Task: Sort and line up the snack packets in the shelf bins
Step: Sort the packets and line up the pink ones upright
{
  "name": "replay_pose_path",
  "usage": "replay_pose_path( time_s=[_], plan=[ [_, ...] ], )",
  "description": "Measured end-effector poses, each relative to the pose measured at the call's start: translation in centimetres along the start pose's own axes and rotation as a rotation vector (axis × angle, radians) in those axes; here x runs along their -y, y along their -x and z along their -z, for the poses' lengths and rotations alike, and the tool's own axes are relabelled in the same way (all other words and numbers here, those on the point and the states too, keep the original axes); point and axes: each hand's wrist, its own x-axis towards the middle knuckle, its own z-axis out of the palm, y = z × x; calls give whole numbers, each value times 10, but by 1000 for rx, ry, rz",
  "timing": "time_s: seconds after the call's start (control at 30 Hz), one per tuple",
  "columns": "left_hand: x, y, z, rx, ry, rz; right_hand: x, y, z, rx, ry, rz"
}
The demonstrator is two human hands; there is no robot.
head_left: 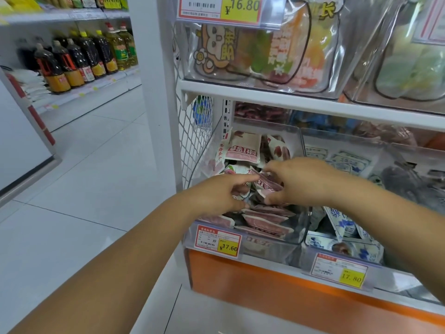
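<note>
the work looks partly done: in the near part of the clear plastic bin point(269, 248) some pink packets point(262, 220) lie in a flat overlapping row, but at the far side the white-and-pink packets point(244, 148) are loose and tilted. the right hand point(298, 182) pinches one pink packet point(267, 185), a thin glossy pouch, over the bin's middle. the left hand point(216, 191) reaches beside it; if it holds anything i cannot tell.

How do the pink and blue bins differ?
The pink bin holds pink-white packets; the blue bin, blue-white packets. The left hand and right hand are in the pink bin, not the blue bin. The pink bin carries the 17.60 tag, the blue bin the 17.80 tag. Both are clear.
</note>
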Motion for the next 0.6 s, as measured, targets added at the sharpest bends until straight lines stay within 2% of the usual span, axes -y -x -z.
replay_pose_path(
  time_s=[0.1, 0.37, 0.47, 0.6],
  plan=[
    [1, 1, 1, -11, -56, 6, 5, -7, 2, -17, 53, 54],
    [0, -1, 0, 27, -147, 49, -14, -3, 18, -149, 38, 55],
    [-2, -4, 2, 15, -139, 46, -22, 0, 29, -76, -68, 92],
    [-3, -12, 1, -120, -126, 42, -24, 4, 28, 75, -280, 233]
  ],
)
